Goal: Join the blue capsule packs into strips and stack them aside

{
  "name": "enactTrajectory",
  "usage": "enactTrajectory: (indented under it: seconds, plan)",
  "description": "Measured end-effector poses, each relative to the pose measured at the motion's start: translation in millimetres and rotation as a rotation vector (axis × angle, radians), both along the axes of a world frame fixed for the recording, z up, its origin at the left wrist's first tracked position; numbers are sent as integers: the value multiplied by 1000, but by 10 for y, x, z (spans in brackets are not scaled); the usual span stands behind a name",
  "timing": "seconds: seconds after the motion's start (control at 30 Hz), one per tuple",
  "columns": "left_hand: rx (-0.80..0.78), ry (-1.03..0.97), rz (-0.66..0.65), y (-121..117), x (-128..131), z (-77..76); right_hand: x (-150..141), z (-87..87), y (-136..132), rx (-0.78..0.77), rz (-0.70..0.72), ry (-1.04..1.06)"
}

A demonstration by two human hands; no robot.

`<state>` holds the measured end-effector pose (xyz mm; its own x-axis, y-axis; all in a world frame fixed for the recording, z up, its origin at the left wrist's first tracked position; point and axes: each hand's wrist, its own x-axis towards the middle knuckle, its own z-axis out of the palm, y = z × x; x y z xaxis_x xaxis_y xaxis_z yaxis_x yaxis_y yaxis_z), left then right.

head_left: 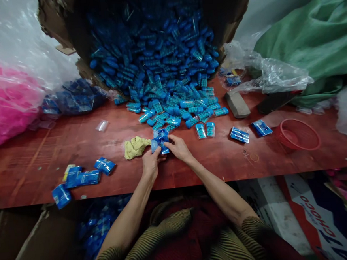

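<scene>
Not far along, by the look of it: a small batch of filled packets lies near the table's front edge at the left, and two more packets sit right of centre, while the heap of blue pieces spilling from the tipped box at the back edge is still big.

At the far left, a clear bag of pink stuff rests on the back corner, with a bag of blue goods beside it. A yellow rag lies just left of the hands.

Mid-table near the front edge, the left hand and right hand both pinch one packet, fingers closed on its edges.

Further right, a red basket stands with nothing visible in it. Below the front edge, an open carton at the left holds more blue packets.
</scene>
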<state>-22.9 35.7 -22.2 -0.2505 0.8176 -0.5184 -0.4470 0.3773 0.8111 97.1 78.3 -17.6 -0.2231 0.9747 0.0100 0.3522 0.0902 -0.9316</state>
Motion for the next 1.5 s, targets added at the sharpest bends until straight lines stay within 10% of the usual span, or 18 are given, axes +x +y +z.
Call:
enactTrajectory:
  seconds: [0.57,0.77,0.93,1.3,1.5]
  plan:
    - [2,-101,-99,-129,-71,95,0,149,23,-29,-42,-848]
    - [23,-82,-80,-83,58,44,194,66,-155,89,-299,-387]
    - [46,-53,-88,-77,139,27,179,-45,-174,-140,-71,134]
    - [10,-99,-20,-25,333,83,107,-139,-279,-114,-236,86]
    - [12,-190,-198,-100,229,134,183,-92,-300,-92,-187,166]
